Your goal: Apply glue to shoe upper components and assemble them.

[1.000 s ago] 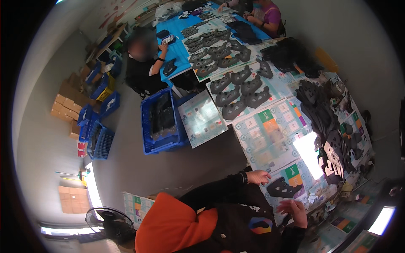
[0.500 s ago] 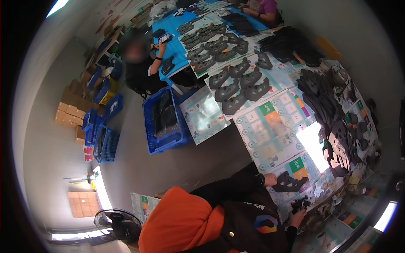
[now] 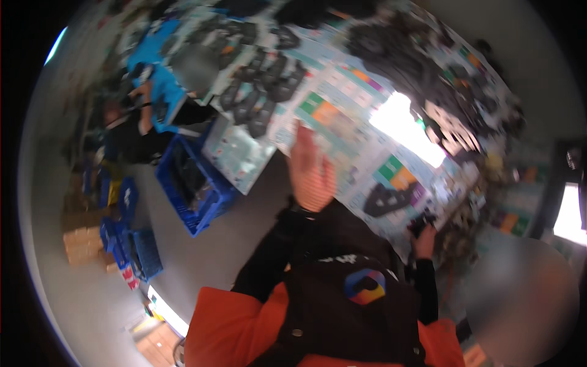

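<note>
My left hand [image 3: 312, 174] is raised over the near edge of the table, fingers stretched out and smeared by motion, with nothing in it. To its right a dark grey curved piece with cut-out holes [image 3: 388, 199] lies on the patterned table top. Beside that piece, at the table's near right, my right hand [image 3: 423, 241] is closed around a small black object [image 3: 420, 224], too blurred to name. Several similar grey pieces [image 3: 260, 92] lie in rows farther off on the table [image 3: 361, 131].
A blue crate [image 3: 202, 205] with dark material stands on the floor at the left. A dark pile [image 3: 416, 67] and pale cut pieces [image 3: 452, 125] cover the table's right side. A person [image 3: 134, 128] works at the blue-covered far table. Cardboard boxes [image 3: 85, 229] stand at far left.
My left hand has left the grey piece and risen up and to the left, fingers extended. My right hand stays by the black object. The whole view has turned.
</note>
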The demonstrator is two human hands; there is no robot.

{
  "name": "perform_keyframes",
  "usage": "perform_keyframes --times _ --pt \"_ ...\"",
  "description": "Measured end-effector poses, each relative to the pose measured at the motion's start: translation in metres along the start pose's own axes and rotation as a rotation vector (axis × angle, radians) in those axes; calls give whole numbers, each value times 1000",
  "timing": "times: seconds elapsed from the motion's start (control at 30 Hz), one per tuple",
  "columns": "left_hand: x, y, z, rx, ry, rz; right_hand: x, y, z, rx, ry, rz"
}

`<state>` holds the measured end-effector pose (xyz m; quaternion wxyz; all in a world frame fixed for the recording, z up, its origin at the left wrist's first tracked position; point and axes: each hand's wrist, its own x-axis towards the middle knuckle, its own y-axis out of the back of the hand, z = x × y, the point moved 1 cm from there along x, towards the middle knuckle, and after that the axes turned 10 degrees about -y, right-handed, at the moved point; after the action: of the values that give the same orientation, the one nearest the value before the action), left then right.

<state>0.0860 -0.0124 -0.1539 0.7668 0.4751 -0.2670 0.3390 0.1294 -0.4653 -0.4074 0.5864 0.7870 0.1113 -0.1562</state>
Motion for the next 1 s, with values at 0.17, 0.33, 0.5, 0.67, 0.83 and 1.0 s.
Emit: perform_keyframes --times 0.17,0.33,0.5,0.67,0.83,1.0 --pt "-55 -40 -24 -182 191 -304 -12 9 -5 120 4 132" --pt "-175 -116 -45 -636 916 -948 -30 37 -20 346 -126 116" --pt "-252 -168 -25 -763 1234 -1074 -33 52 -45 1082 -341 -364" --pt "-257 -177 -13 -821 1338 -1121 -36 52 -84 751 -184 -511" --pt "-256 -183 -6 -870 1231 -1159 -49 42 -103 540 -63 -317" --pt "-263 -186 -4 -806 1200 -1066 -50 38 -109 685 -173 -485"
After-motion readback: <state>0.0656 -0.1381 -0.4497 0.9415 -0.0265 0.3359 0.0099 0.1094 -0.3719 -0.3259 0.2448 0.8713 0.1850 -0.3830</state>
